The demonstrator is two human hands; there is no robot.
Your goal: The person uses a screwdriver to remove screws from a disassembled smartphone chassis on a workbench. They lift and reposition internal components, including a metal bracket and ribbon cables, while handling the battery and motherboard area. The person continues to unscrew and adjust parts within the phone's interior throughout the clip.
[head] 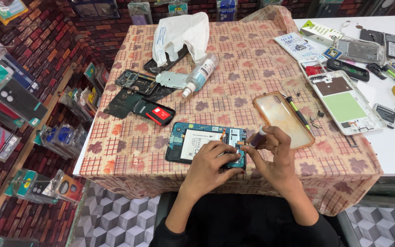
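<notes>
An opened blue phone body (193,137) with a white battery lies on the patterned tablecloth (234,77) near the front edge. My left hand (216,158) rests on its right end, fingers pressing the frame. My right hand (270,146) grips a small screwdriver with a purple-and-white handle (258,136), its tip down at the phone's right end. A clear amber phone case (282,116) lies just right of my hands, with a green-and-black screwdriver (297,111) beside it.
A white plastic bag (181,32), a clear liquid bottle (200,73), dark phone covers and boards (138,91) and a red-labelled part (158,114) lie further back. On the right sit a white phone shell with a green panel (346,103), more parts and tools. Packaged cases hang at left.
</notes>
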